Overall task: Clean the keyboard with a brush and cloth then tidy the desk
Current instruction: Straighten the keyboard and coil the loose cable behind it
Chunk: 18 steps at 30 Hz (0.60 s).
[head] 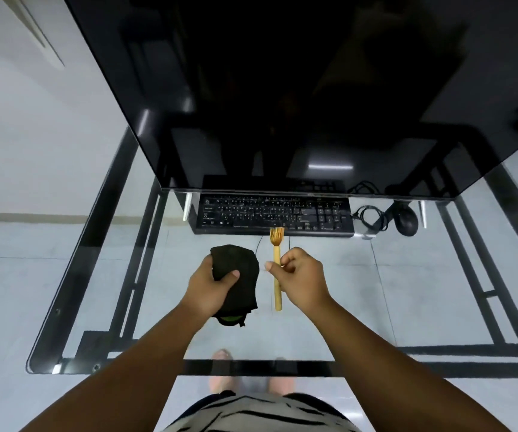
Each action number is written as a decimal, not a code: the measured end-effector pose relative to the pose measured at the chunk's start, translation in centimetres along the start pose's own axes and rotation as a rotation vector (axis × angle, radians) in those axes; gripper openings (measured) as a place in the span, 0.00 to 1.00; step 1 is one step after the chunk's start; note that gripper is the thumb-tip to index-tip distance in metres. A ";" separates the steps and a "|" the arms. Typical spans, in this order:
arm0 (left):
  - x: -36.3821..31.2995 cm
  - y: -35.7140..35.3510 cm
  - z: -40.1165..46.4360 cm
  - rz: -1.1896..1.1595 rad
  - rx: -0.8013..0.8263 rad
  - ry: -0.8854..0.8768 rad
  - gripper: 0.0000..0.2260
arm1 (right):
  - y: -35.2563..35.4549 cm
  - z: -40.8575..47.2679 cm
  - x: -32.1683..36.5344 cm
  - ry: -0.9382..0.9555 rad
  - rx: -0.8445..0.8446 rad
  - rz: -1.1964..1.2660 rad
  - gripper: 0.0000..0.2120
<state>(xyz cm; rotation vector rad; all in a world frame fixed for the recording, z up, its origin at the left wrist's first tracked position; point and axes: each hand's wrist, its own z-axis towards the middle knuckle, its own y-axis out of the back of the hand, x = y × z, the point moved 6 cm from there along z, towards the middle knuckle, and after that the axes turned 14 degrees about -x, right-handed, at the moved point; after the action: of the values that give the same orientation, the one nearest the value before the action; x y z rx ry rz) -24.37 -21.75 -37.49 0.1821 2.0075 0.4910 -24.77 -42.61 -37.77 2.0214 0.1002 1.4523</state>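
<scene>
A black keyboard point(275, 215) lies on the glass desk point(407, 291) just below the big dark monitor. My left hand point(211, 283) grips a dark folded cloth point(239, 269), thumb on top, a bit in front of the keyboard's middle. My right hand point(301, 277) pinches the stem of a yellow wooden brush point(277, 260). The brush points away from me, and its bristles reach the keyboard's near edge below the space bar. Both hands hover over the glass, side by side and apart.
A large black monitor point(298, 88) overhangs the back of the desk. A black mouse point(407, 222) with a coiled cable point(371, 215) lies right of the keyboard. The desk's black frame and the pale floor show through the glass.
</scene>
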 end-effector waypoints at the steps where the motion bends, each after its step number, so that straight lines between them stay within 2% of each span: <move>1: -1.3 0.6 0.0 -0.072 -0.020 -0.009 0.18 | 0.6 0.5 1.4 0.037 -0.014 0.039 0.15; 6: -8.4 4.6 -0.2 -0.355 -0.045 -0.135 0.16 | 3.0 2.7 9.7 0.204 -0.055 0.201 0.12; 10: -14.5 9.1 -0.9 -0.439 -0.053 -0.289 0.19 | 4.6 3.1 17.1 0.326 -0.097 0.303 0.11; 18: -26.4 20.4 -0.5 -0.643 -0.070 -0.504 0.14 | 6.0 3.1 33.3 0.523 -0.262 0.444 0.12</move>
<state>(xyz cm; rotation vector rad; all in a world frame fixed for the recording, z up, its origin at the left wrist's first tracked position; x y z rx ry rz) -14.06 -12.23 -7.25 -0.3482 1.4417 0.0831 -11.01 -35.07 -7.67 1.4682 -0.3249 2.1222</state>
